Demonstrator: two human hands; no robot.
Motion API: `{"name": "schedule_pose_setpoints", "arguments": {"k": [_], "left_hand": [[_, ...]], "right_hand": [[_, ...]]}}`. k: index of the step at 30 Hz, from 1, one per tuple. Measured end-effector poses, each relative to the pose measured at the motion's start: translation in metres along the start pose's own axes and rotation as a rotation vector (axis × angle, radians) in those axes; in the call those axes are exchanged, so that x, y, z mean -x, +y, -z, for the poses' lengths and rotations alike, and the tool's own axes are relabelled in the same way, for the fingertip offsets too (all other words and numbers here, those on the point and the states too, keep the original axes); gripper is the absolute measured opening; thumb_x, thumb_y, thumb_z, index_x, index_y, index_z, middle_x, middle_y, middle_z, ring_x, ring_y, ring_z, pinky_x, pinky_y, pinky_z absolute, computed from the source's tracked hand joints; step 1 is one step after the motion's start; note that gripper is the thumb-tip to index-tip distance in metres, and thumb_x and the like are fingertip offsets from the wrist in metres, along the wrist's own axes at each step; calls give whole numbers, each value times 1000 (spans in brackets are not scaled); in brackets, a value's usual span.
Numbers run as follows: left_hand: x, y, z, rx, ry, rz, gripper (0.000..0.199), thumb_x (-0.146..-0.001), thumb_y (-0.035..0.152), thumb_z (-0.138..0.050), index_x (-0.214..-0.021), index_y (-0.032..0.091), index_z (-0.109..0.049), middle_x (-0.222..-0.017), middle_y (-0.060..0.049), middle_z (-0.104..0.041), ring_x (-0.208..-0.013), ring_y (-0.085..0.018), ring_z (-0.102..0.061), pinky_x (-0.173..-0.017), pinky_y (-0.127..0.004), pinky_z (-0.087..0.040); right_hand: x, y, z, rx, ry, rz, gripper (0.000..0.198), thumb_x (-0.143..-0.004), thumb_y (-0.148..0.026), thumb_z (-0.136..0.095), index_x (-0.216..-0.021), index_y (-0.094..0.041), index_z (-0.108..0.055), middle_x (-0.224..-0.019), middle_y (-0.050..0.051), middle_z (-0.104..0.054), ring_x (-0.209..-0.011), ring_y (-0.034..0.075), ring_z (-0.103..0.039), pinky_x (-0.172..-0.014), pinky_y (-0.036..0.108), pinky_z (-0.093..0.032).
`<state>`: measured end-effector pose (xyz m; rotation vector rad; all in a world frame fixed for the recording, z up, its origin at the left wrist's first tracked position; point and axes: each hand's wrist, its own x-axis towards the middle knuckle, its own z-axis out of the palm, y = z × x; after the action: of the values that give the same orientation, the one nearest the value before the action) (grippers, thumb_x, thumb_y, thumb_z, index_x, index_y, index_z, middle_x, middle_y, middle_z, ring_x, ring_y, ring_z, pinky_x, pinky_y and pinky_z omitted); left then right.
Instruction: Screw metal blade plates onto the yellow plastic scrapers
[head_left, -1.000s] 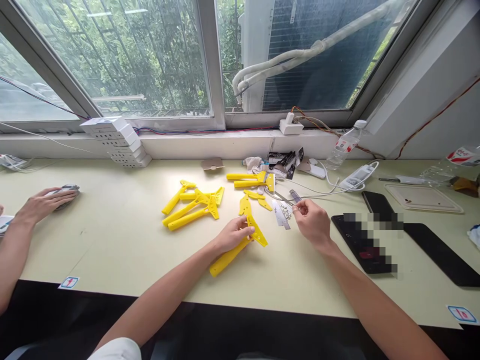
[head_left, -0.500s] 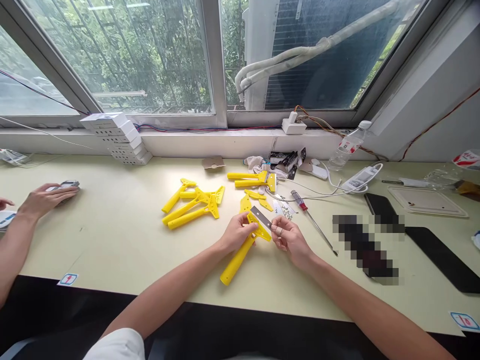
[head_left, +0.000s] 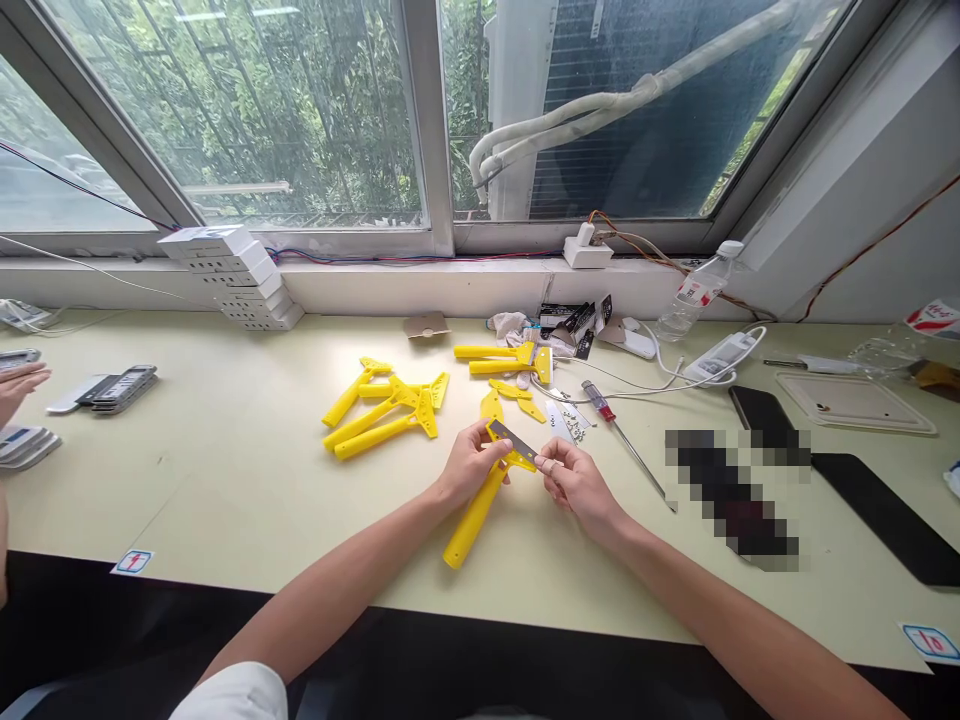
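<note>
My left hand (head_left: pixel 474 465) is closed around the head of a yellow scraper handle (head_left: pixel 474 520), whose grip points down toward the table's front edge. A flat metal blade (head_left: pixel 513 440) lies along the scraper's head, with the left thumb on it. My right hand (head_left: pixel 576 478) pinches the blade's right end. Just beyond my hands are loose yellow scraper pieces (head_left: pixel 513 390) and a small pile of screws (head_left: pixel 574 428). Several more yellow handles (head_left: pixel 382 437) lie to the left, and scrapers with metal-coloured heads (head_left: pixel 495 367) lie farther back.
A screwdriver (head_left: pixel 628 445) lies right of my hands. Farther right are a black phone (head_left: pixel 769 420), a power strip (head_left: pixel 724 357) and a plastic bottle (head_left: pixel 694 292). White boxes (head_left: pixel 240 278) are stacked by the window. At far left, another person's hand (head_left: pixel 19 388) is near grey devices (head_left: pixel 124 388).
The blade has moved down and left onto the scraper's head, my right hand following slightly. The other person's hand has moved left, off the grey devices.
</note>
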<state>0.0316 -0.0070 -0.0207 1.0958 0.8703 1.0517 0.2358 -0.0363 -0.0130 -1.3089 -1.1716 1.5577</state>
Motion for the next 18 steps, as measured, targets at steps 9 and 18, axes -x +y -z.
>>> {"name": "schedule_pose_setpoints", "arguments": {"k": [9,18], "left_hand": [[-1,-6,2,-44,-11,-2,39,-87,49,-81,-95,13,-69,-80,-3,-70,-58,-13,-62,-53,-31,-61],[3,-4,-1,-75,-4,5,35,-85,46,-82,-87,15,-66,-72,0,-68,-52,-11,-58,-48,-28,-58]], "right_hand": [[1,5,3,104,-50,44,32,-92,-50,-73,-85,-25,-53,-56,-8,-43,-52,12,-36,-51,27,-27],[2,-2,2,96,-148,31,24,-92,-41,-69,-85,-25,-52,-59,-8,-48,-49,10,-38,-49,27,-29]]}}
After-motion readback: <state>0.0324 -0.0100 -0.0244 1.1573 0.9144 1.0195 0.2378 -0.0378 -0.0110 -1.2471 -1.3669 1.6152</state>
